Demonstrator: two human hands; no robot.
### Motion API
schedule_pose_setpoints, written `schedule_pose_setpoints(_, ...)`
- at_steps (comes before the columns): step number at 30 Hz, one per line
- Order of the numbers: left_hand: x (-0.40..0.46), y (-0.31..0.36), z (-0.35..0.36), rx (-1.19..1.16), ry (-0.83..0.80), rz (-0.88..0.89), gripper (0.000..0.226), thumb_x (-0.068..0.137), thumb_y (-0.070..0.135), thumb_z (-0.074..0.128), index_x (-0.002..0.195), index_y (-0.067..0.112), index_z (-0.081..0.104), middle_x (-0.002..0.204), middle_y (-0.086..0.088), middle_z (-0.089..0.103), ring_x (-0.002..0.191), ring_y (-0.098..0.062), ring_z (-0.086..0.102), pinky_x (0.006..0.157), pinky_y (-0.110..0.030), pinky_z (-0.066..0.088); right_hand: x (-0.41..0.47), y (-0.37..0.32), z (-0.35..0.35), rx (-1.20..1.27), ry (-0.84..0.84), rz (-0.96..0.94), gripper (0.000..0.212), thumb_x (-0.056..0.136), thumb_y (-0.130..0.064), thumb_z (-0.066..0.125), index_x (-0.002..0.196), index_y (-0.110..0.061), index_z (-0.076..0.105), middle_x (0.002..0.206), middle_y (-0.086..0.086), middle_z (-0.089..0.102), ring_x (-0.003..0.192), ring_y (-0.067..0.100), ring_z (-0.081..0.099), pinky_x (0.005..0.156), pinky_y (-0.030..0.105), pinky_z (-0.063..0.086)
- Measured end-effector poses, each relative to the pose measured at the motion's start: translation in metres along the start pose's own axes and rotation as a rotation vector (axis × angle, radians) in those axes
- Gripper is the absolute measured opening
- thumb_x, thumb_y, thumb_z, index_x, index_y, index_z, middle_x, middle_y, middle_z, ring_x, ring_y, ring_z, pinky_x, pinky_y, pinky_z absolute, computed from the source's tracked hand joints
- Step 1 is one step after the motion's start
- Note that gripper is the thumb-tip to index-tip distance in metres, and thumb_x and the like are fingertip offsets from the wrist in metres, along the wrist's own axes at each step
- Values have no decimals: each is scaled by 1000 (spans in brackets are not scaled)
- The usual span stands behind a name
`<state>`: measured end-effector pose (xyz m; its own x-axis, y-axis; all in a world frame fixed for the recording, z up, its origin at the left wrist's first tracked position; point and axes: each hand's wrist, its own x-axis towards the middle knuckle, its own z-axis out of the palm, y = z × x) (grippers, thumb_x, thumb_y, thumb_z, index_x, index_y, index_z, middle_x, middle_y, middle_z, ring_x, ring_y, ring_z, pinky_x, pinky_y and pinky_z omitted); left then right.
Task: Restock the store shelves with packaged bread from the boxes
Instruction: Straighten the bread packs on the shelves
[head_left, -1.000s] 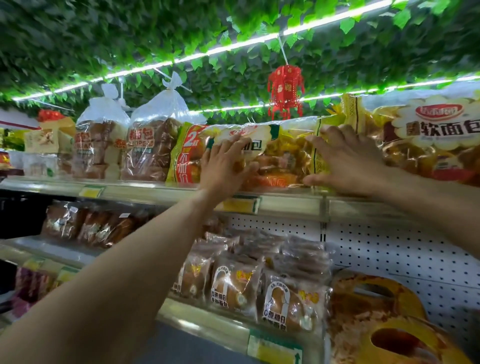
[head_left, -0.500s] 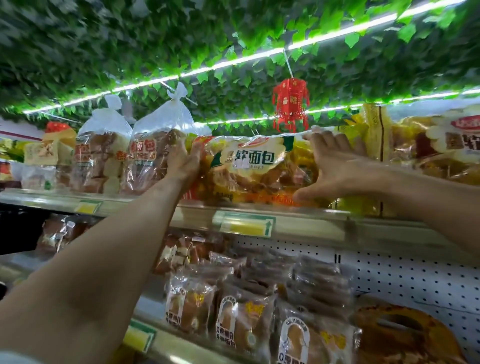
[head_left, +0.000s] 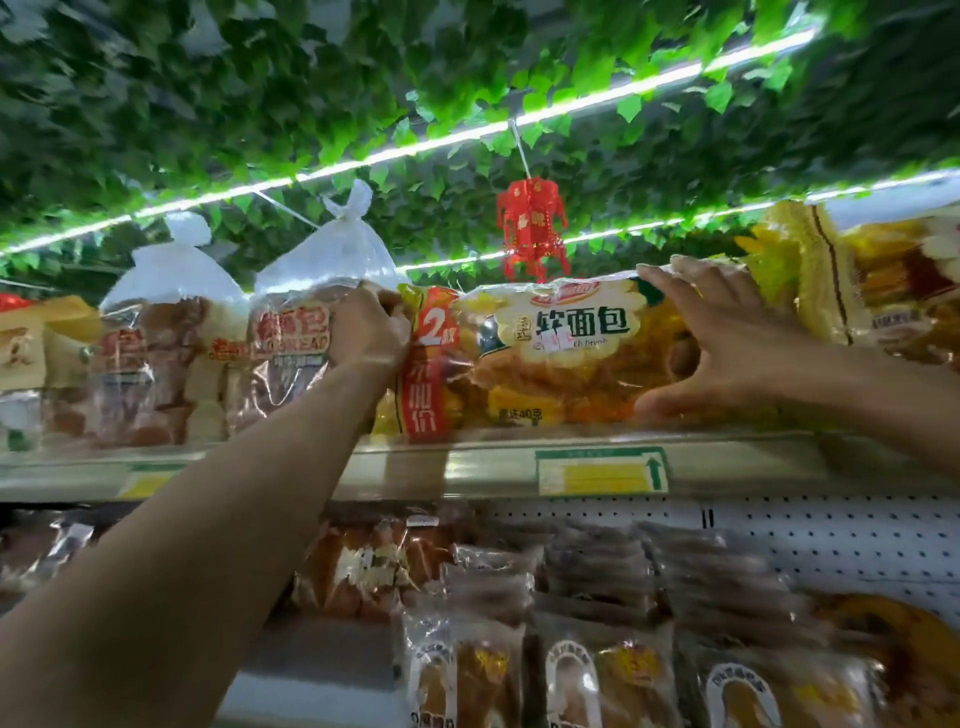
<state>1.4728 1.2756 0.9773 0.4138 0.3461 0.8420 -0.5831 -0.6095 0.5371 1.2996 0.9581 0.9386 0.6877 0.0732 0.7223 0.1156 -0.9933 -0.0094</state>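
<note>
A long yellow soft-bread pack with a red band at its left end lies lengthwise on the top shelf. My left hand grips the pack's left end, fingers curled over its top corner. My right hand clasps the right end, fingers spread over the top and thumb under the front edge. Both arms reach up from below.
Two clear tied bags of sliced bread stand just left of the pack. More yellow packs lie to its right. A red paper lantern hangs above. The lower shelf holds several small wrapped buns. Leafy greenery covers the ceiling.
My left hand slid from the pack's front to its left end. The pack has turned front-on along the shelf. The camera tilted upward and moved closer.
</note>
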Motion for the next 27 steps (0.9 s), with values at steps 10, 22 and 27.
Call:
schedule_pose_setpoints(10, -37, 18, -40, -214, -78, -26, 5, 96, 17, 56, 98, 14, 59, 96, -5, 65, 92, -25, 63, 88, -39, 52, -6, -30, 9, 5, 100, 200, 124, 49, -77, 72, 148, -49, 3, 160, -13, -10, 147, 14, -16, 115, 64, 5)
schedule_pose_setpoints(22, -60, 7, -69, -169, -340, 272, 47, 89, 42, 67, 130, 24, 51, 132, -4, 42, 122, -18, 41, 102, -34, 37, -4, -90, 20, -75, 37, 218, 105, 65, -79, 59, 149, -51, 2, 161, -12, -17, 147, 20, -20, 113, 66, -5)
schedule_pose_setpoints(27, -75, -18, -78, 177, -511, 536, 73, 85, 46, 71, 148, 35, 36, 158, 1, 22, 141, -28, 21, 113, -48, 30, -7, -102, 21, -135, 26, 250, 108, 67, -75, 62, 151, -46, 1, 161, -9, -16, 148, 21, -18, 113, 67, 2)
